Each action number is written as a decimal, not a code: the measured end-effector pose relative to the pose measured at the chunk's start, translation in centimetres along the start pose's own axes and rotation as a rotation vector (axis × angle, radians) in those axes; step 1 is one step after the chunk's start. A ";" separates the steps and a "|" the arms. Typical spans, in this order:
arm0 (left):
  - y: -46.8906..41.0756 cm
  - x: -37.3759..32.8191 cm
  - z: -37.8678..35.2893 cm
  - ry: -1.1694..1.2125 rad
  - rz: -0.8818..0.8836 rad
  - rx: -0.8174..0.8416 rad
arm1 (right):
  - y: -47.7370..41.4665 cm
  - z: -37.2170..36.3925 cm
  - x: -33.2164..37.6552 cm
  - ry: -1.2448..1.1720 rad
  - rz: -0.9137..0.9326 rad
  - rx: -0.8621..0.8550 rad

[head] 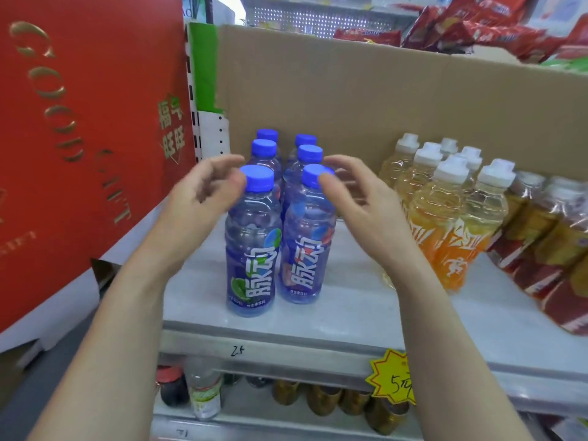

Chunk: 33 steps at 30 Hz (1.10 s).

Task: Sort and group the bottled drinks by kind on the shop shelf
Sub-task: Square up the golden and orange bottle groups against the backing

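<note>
Six blue-capped drink bottles stand in two rows on a shop shelf. The left hand and right hand flank them, fingers loosely spread, holding nothing.

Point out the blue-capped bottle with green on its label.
The front-left bottle, nearest the left hand: its label shows green leaves, while the front-right bottle beside it shows red.
</note>
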<state>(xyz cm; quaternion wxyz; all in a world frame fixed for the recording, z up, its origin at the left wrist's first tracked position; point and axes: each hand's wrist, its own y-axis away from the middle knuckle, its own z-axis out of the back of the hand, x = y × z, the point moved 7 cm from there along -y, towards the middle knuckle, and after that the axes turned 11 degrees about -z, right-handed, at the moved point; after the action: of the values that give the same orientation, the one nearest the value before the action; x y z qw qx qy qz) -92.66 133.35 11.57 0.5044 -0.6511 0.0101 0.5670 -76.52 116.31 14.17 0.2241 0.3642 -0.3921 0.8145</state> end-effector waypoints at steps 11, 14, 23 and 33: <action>1.5 2.5 -2.8 -0.232 -0.030 0.108 | 1.3 -1.8 0.2 0.197 0.013 0.004; 0.4 2.9 -3.0 -0.283 -0.033 0.106 | 1.1 -2.0 0.4 0.211 0.019 -0.027; 0.1 4.1 -3.1 -0.269 -0.045 0.113 | 0.0 -3.3 -0.1 0.263 0.016 -0.092; 0.6 5.3 -3.3 -0.249 -0.036 0.136 | 0.2 -4.3 -0.6 0.303 -0.005 -0.048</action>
<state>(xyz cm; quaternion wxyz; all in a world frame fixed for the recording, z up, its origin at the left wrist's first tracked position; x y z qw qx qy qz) -88.69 133.78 6.67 0.5548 -0.5402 -0.0256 0.6323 -78.07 119.63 11.76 0.2912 0.2328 -0.3723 0.8499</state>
